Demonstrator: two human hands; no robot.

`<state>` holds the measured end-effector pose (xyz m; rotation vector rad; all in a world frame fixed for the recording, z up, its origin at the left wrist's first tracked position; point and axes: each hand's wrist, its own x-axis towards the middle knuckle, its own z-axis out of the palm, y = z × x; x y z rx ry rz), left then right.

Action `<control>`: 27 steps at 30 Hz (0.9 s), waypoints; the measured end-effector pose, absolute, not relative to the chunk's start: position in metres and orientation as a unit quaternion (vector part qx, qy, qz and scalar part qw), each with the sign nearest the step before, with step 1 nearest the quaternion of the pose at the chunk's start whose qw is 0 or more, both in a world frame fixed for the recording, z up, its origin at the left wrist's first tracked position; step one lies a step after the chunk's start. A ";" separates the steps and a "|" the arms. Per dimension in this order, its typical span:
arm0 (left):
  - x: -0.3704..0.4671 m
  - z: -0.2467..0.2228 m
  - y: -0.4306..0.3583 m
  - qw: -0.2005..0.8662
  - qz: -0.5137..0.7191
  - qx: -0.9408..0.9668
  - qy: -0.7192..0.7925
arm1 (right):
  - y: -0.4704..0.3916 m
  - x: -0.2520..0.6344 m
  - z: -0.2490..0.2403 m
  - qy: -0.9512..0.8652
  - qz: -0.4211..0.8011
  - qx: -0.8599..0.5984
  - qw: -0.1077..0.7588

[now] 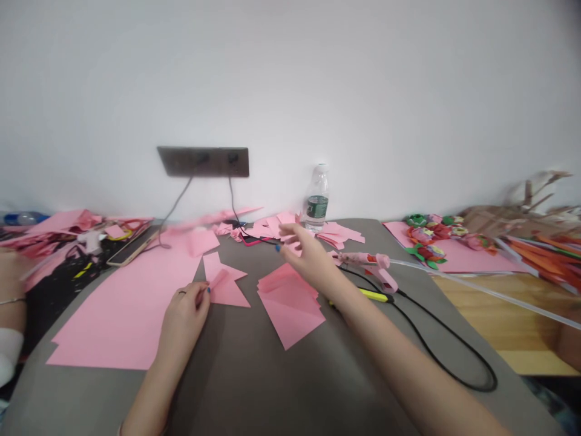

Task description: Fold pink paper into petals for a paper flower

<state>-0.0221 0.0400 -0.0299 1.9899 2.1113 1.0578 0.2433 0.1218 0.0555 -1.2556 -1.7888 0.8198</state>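
On the grey tabletop, a cut pink paper piece lies between large pink sheets and a stack of pink paper squares. Left hand pinches its left edge. Right hand, fingers parted, holds nothing, hovers past the stack; pink glue gun lies near its wrist.

A pointed pink paper piece lies just left of a loosely fanned stack of pink sheets.
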 end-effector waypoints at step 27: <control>0.066 0.002 -0.010 0.511 0.463 0.530 0.494 | 0.028 0.266 0.021 -0.536 0.608 -0.425 0.402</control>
